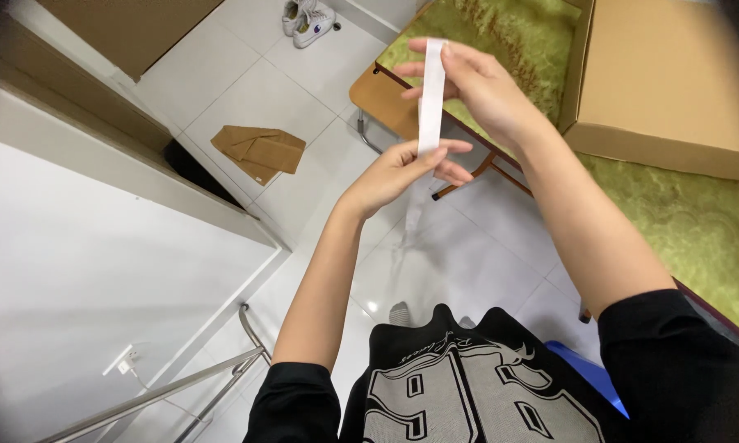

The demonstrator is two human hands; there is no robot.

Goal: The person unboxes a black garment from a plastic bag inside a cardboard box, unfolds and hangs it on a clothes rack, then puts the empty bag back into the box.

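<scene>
White strip [431, 94] hangs upright in the air between both hands, above the floor and just off the desk's near corner. Right hand [484, 86] pinches the top end, fingers closed on it. Left hand [402, 172] pinches lower down, thumb and fingers closed on the strip. Below the left hand something pale and see-through trails down, maybe a backing or clear film peeling off; too blurred to be sure.

Progress, judged: strip is picked up and held taut at two points, that much is done. It is not stuck on or laid against anything yet. If a backing is being stripped, it looks only partly off.

Around: desk [382, 94] under a green cloth [517, 41], an open cardboard box [673, 74] on the cloth, right of the right hand. White tiled floor [246, 82] below. A folded brown piece [259, 152] lies on the floor well left of the hands. White shoes [310, 20] by the top edge. Blue seat [591, 373] near the person's body. Metal rail [181, 390] lower left.
</scene>
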